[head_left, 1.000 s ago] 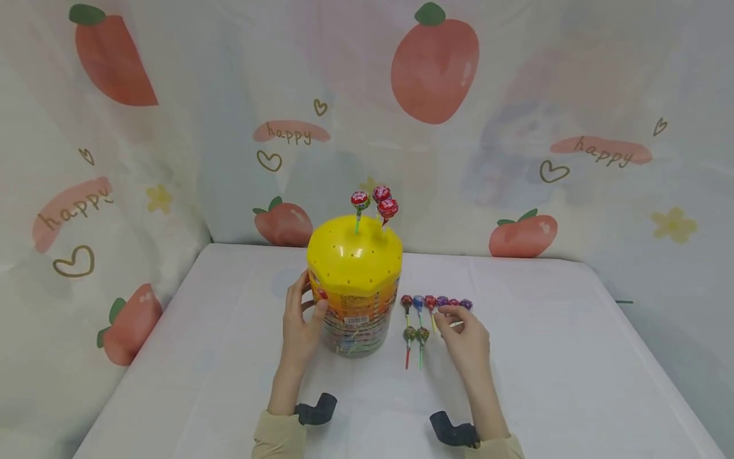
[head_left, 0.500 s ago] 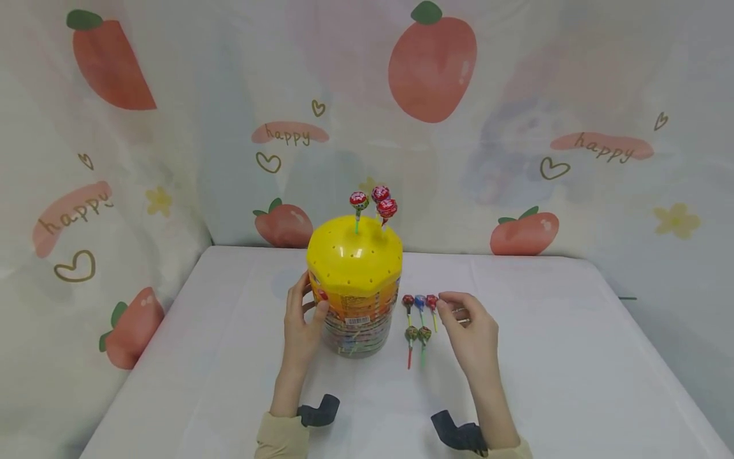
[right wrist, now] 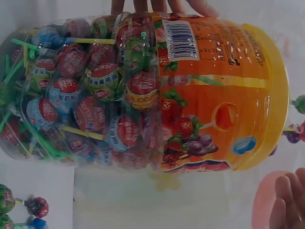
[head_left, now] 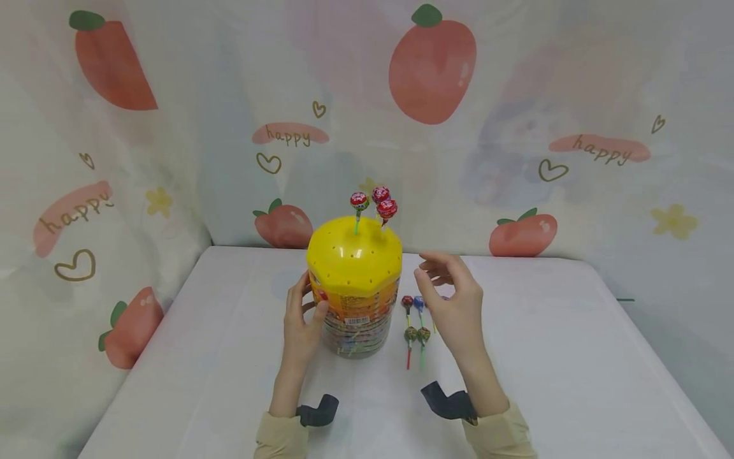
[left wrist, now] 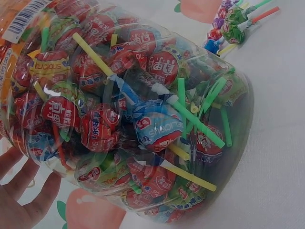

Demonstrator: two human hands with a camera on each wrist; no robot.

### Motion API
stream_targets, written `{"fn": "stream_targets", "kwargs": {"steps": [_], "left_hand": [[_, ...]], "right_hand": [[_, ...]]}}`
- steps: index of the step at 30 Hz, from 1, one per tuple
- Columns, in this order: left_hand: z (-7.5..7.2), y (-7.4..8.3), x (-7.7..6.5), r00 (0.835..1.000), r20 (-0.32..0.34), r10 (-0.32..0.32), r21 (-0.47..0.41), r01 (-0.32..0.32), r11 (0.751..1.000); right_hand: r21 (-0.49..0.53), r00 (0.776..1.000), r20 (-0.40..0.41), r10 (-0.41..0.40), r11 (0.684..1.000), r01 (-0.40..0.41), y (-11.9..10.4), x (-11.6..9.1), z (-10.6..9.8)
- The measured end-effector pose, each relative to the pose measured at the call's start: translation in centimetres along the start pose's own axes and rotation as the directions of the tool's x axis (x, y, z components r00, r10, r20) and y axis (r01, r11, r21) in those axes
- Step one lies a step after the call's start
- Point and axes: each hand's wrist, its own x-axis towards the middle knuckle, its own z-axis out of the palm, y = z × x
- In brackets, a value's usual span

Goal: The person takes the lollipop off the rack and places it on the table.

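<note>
A clear jar of wrapped lollipops [head_left: 355,335] with a yellow lid [head_left: 351,252] stands upright on the table. My left hand [head_left: 301,325] holds its left side, thumb in front and fingers round the flank. Three red-topped lollipops [head_left: 387,208] stand in holes of the lid. Right of the jar, beside the lid's level, my right hand [head_left: 457,309] hovers with fingers loosely bent, thumb and forefinger apart; I see nothing between them. Below it several lollipops [head_left: 424,336] lie on the table, some of them hidden by this hand.
A white cloth covers the table [head_left: 573,357]. Behind it hangs a curtain [head_left: 367,76] printed with fruit and hearts. Black wrist mounts [head_left: 450,403] sit at both wrists.
My right hand first shifted slightly right beside the loose lollipops, then rose and moved left toward the lid. The left hand and the jar have stayed in place.
</note>
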Motion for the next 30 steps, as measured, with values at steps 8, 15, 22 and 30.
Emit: {"fn": "stream_targets", "kwargs": {"steps": [8,15,22,30], "left_hand": [[0.0,0.0,0.0,1.0,0.004,-0.018,0.001,0.018,1.0],[0.0,0.1,0.0,1.0,0.007,-0.017,-0.02,0.017,1.0],[0.0,-0.1,0.0,1.0,0.006,-0.002,-0.003,0.002,1.0],[0.0,-0.1,0.0,1.0,0.0,-0.001,0.008,0.001,1.0]], "right_hand": [[0.023,0.995,-0.012,-0.104,0.994,0.104,-1.5,2.3,0.9],[0.049,0.988,-0.009,-0.157,0.986,0.157,-2.5,4.0,2.0],[0.062,0.985,-0.019,-0.173,0.983,0.174,-3.2,5.3,2.7],[0.06,0.984,-0.026,-0.175,0.983,0.176,-3.8,6.2,3.1]]}}
